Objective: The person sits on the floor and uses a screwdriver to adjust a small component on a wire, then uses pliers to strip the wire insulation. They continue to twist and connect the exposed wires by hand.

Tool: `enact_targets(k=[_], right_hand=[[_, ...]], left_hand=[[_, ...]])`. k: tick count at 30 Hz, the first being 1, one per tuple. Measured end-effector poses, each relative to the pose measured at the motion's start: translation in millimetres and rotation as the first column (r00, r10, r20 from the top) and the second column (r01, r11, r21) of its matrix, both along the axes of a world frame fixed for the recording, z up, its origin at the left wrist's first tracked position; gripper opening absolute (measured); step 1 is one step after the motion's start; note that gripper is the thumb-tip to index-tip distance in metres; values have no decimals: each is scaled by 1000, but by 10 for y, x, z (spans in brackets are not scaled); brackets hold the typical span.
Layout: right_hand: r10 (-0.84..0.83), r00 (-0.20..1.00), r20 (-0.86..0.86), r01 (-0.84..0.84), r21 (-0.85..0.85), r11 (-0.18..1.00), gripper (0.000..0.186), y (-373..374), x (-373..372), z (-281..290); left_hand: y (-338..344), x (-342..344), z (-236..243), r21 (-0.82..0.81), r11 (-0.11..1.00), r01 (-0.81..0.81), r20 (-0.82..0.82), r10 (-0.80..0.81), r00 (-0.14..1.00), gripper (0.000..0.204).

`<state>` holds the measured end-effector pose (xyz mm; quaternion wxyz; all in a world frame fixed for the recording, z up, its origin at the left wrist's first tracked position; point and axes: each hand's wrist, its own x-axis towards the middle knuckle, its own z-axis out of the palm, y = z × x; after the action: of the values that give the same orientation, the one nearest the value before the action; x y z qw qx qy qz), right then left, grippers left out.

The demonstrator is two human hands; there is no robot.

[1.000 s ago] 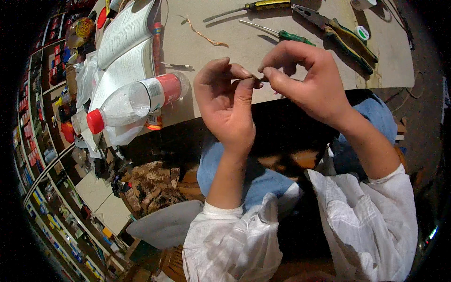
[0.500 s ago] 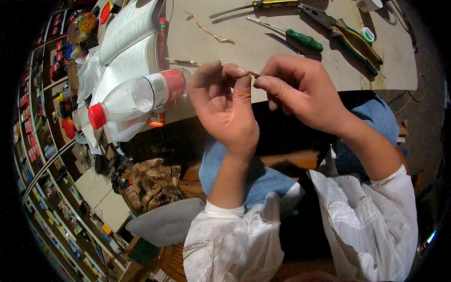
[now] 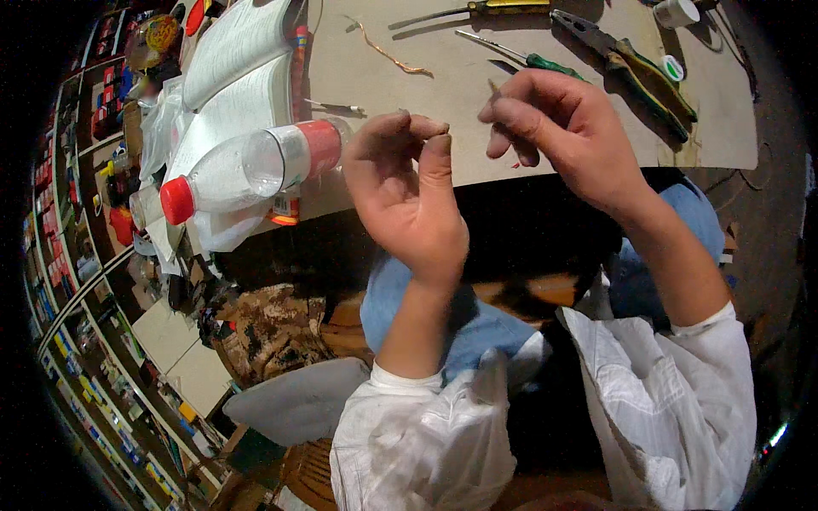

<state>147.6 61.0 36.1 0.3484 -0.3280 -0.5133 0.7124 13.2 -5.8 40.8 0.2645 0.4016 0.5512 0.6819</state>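
Note:
My left hand [image 3: 407,192] is raised over the table's near edge, thumb and forefinger tips pressed together. Anything between those tips is too small to make out. To its right, my right hand [image 3: 573,140] is closed in a pinch. A short, thin, yellowish-brown piece [image 3: 494,87] pokes up from its fingertips; its kind is not clear. Beyond the hands lies a twisted length of copper wire [image 3: 385,54]. A screwdriver with a green handle [image 3: 552,65] lies partly behind my right hand. Left of my left hand, a clear plastic bottle with a red cap [image 3: 247,166] lies on its side.
Pliers with dark and yellow handles [image 3: 626,72] and a yellow-handled screwdriver [image 3: 503,8] lie at the back. A small white cup [image 3: 676,13] stands farther right. An open book [image 3: 243,81] lies at left, near shelves [image 3: 85,341] of small goods.
My right hand has moved up and away from my left, carrying the thin piece that both hands were pinching. My left hand keeps nearly the same place and pose.

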Motion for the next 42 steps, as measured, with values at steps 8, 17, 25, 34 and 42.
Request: enact_targets(k=[8, 17, 25, 34, 42], right_hand=[[163, 984, -74, -164, -5, 987, 17, -51, -35, 61], [133, 991, 22, -135, 173, 976, 18, -69, -38, 27], [66, 996, 66, -81, 260, 962, 15, -85, -79, 8], [-155, 957, 245, -83, 744, 663, 13, -4, -81, -2], [-296, 922, 249, -83, 874, 478, 18, -37, -96, -48]], left_hand=[[-9, -68, -11, -100, 992, 81, 15, -80, 997, 25], [-24, -50, 137, -99, 980, 171, 275, -138, 951, 36], [-50, -112, 117, -102, 978, 183, 188, -162, 969, 39], [-54, -146, 141, -162, 964, 209, 255, -164, 953, 42], [-37, -145, 158, -167, 947, 275, 551, -141, 822, 42]])
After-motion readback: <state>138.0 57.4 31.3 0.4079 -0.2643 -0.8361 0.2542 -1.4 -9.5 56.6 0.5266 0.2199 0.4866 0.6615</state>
